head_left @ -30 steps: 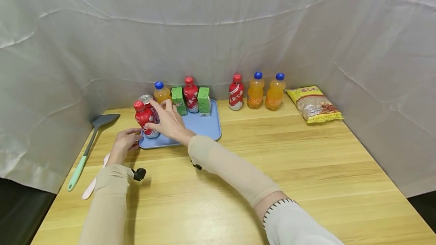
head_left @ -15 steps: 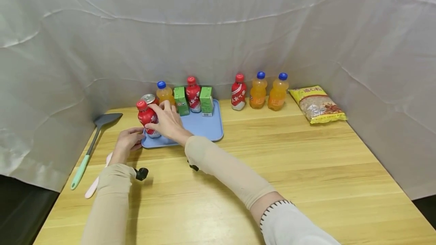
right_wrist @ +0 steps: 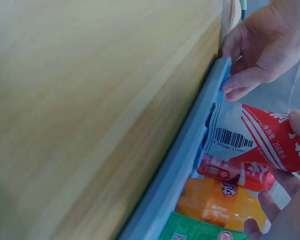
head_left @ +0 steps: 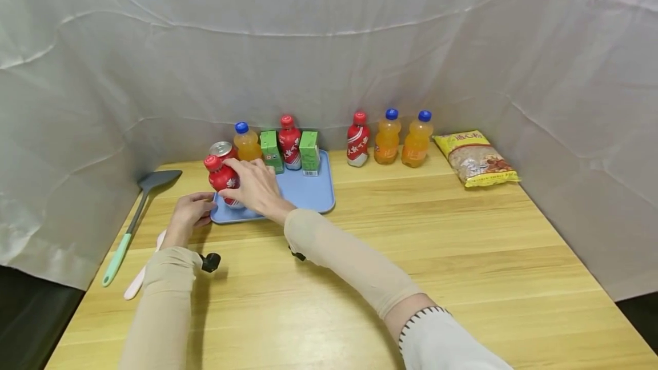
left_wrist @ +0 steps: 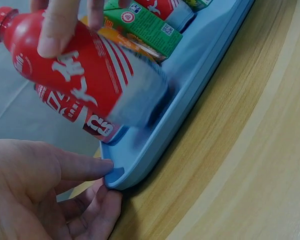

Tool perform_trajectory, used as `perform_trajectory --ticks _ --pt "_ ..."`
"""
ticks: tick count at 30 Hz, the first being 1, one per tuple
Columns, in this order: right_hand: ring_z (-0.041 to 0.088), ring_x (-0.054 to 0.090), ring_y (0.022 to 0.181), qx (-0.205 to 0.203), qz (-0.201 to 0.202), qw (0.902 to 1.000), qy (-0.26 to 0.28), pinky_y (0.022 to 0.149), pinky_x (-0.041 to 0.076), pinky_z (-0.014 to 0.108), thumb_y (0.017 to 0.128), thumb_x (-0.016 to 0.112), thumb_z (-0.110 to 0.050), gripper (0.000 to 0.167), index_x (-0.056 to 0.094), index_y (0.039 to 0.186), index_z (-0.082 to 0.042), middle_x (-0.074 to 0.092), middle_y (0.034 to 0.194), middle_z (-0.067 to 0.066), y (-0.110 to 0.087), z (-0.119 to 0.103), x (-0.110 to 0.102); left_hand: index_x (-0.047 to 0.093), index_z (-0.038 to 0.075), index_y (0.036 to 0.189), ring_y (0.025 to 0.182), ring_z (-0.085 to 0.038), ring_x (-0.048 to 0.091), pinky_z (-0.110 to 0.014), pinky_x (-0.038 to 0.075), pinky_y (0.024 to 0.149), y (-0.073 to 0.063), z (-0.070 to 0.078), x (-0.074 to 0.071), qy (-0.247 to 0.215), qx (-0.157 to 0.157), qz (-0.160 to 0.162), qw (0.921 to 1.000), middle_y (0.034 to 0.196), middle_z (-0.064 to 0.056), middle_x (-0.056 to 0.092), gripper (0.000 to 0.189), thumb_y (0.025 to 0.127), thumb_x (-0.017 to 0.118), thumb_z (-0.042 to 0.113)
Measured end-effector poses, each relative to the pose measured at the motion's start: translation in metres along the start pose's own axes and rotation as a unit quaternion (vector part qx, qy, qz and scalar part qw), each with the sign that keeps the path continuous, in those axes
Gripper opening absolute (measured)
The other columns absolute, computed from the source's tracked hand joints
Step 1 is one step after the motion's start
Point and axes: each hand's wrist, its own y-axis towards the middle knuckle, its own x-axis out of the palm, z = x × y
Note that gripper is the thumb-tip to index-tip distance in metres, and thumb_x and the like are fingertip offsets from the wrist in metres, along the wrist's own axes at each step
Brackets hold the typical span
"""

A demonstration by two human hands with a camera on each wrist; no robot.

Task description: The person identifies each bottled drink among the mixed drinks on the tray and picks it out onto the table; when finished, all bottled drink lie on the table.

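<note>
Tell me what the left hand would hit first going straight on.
Past the blue tray it grips, the left hand would probably meet the red bottle in the right hand, though depth's unclear.

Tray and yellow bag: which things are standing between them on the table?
In the head view, a red bottle and two orange bottles stand between the tray and the bag.

held bottle [left_wrist: 97, 72]: red, white stripes | tray [head_left: 311, 190]: blue | cartons [head_left: 310, 153]: green

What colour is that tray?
The tray is light blue; the head view shows it best.
</note>
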Motion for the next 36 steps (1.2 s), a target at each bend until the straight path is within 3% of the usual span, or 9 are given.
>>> perform_trajectory --ticks 5,12,19,26,30,33,36 --pt "0.014 0.058 0.116 0.007 0.009 0.9987 0.049 0.094 0.051 0.031 0.091 0.078 -0.055 0.070 0.050 0.153 -0.036 0.067 0.142 -0.009 -0.007 0.000 -0.017 0.049 0.003 0.156 0.084 -0.005 0.059 -0.016 0.057 0.069 0.002 -0.001 -0.001 0.006 -0.003 0.002 1.0000 0.129 -0.012 0.061 0.055 0.103 0.059 0.013" --pt "0.014 0.066 0.122 0.012 0.021 0.9916 0.127 0.093 0.058 0.031 0.092 0.080 -0.050 0.071 0.050 0.154 -0.033 0.064 0.145 -0.006 -0.018 0.002 -0.043 0.048 0.001 0.156 0.081 -0.002 0.059 -0.017 0.057 0.069 -0.002 -0.001 -0.006 0.014 0.012 0.000 0.9998 0.102 0.003 0.066 0.056 0.102 0.060 0.012" --pt "0.012 0.064 0.124 0.042 0.028 0.9797 0.194 0.093 0.058 0.030 0.089 0.084 -0.045 0.071 0.054 0.152 -0.036 0.061 0.150 -0.007 -0.028 0.004 -0.066 0.048 0.002 0.156 0.081 -0.002 0.059 -0.017 0.058 0.069 -0.005 0.000 -0.002 0.017 0.005 0.002 0.9998 0.110 -0.001 0.066 0.056 0.103 0.059 0.013" --pt "0.010 0.066 0.106 0.062 0.038 0.9628 0.260 0.085 0.055 0.024 0.087 0.087 -0.040 0.070 0.057 0.150 -0.034 0.064 0.143 -0.008 -0.035 0.009 -0.084 0.047 0.000 0.157 0.080 -0.001 0.059 -0.016 0.057 0.069 -0.004 -0.002 -0.002 0.008 0.006 0.001 0.9999 0.095 0.009 0.064 0.056 0.103 0.059 0.011" --pt "0.010 0.067 0.098 0.075 0.037 0.9538 0.288 0.079 0.055 0.023 0.086 0.089 -0.035 0.072 0.057 0.151 -0.032 0.065 0.143 -0.006 -0.041 0.014 -0.094 0.047 0.001 0.157 0.081 -0.001 0.059 -0.016 0.057 0.069 -0.004 -0.002 -0.001 0.006 0.004 0.001 1.0000 0.099 0.007 0.065 0.056 0.103 0.060 0.012" --pt "0.011 0.066 0.097 0.078 0.042 0.9515 0.294 0.079 0.055 0.025 0.086 0.089 -0.033 0.073 0.057 0.152 -0.030 0.065 0.144 -0.005 -0.046 0.019 -0.103 0.047 0.002 0.157 0.082 -0.001 0.059 -0.017 0.058 0.070 -0.003 -0.001 -0.001 0.007 0.003 0.000 1.0000 0.104 0.005 0.065 0.056 0.104 0.059 0.013" --pt "0.013 0.064 0.100 0.077 0.053 0.9476 0.306 0.080 0.056 0.027 0.087 0.088 -0.030 0.071 0.057 0.152 -0.028 0.065 0.143 -0.003 -0.051 0.028 -0.110 0.047 0.001 0.157 0.081 -0.001 0.059 -0.017 0.058 0.071 -0.001 -0.002 -0.001 0.003 0.008 -0.002 1.0000 0.097 0.009 0.064 0.056 0.103 0.059 0.013"
